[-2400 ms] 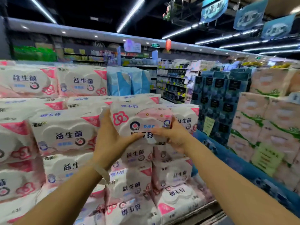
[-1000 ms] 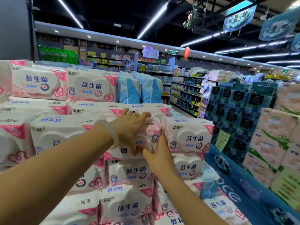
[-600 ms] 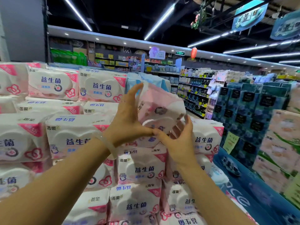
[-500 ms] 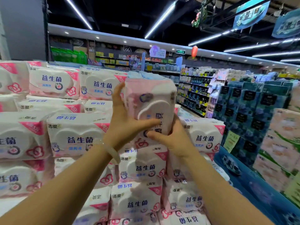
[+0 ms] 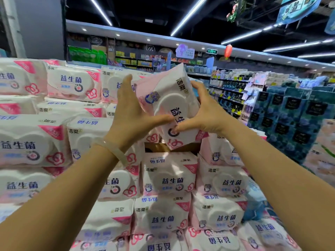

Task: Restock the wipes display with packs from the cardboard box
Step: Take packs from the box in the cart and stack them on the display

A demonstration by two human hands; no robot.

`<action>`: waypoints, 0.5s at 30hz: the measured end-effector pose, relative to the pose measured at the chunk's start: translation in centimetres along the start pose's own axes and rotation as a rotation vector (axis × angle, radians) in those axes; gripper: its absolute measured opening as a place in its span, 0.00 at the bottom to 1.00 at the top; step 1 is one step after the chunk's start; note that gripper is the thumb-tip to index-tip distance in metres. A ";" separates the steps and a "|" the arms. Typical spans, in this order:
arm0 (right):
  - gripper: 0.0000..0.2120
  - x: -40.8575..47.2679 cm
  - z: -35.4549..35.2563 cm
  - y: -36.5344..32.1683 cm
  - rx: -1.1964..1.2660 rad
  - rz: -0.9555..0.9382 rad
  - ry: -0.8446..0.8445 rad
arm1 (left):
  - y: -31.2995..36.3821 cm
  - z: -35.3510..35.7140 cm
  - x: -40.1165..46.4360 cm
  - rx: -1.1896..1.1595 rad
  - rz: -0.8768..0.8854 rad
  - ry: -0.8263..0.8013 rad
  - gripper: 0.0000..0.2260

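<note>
Fingers of both hands, left (image 5: 130, 116) and right (image 5: 206, 113), curl round one pack (image 5: 168, 105), thumbs meeting on its front. It is tilted on end above a gap in the display (image 5: 168, 180), stacked packs on every side.

Printed on the wipes pack (image 5: 172, 105) gripped between the left hand (image 5: 132, 116) and right hand (image 5: 206, 115): "洁柔" at its upper end, "益生" running down the front, turned sideways. Repeated on stacked packs (image 5: 72, 84) left of and below the hands: "益生菌" in dark blue, "洁柔" in small corners. Far above the right hand, a green exit sign (image 5: 211, 51), characters probably unreadable.
</note>
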State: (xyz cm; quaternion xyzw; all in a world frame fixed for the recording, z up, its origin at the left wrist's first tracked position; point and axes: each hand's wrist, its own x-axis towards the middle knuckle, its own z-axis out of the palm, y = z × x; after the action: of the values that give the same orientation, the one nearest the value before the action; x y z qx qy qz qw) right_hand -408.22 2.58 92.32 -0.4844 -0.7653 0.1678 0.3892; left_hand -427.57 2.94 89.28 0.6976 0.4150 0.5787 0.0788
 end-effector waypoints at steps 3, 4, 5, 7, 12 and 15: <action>0.55 0.7 -0.1 -0.2 -0.209 -0.004 -0.090 | -0.5 -1.1 -0.5 0.290 0.060 -0.070 0.58; 0.56 0.9 0.0 -0.2 -0.284 -0.002 -0.145 | -0.9 -1.0 -0.7 0.369 0.079 -0.121 0.56; 0.57 1.2 0.2 -0.1 -0.348 0.003 -0.194 | -1.5 -0.8 -0.8 0.423 0.089 -0.177 0.55; 0.58 1.5 0.5 0.4 -0.398 0.025 -0.240 | -2.5 -0.3 -1.0 0.469 0.091 -0.271 0.53; 0.56 1.9 0.0 1.3 -0.360 0.058 -0.249 | -3.2 0.4 -1.0 0.466 0.111 -0.320 0.51; 0.55 2.1 -0.9 1.1 -0.399 0.075 -0.271 | -3.9 0.1 -0.9 0.540 0.077 -0.350 0.53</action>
State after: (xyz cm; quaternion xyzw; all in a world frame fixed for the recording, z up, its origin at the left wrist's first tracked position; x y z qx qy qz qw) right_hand -407.36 4.85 93.14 -0.5526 -0.8101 0.0912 0.1730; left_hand -429.38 4.84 86.32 0.7975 0.5069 0.3214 -0.0610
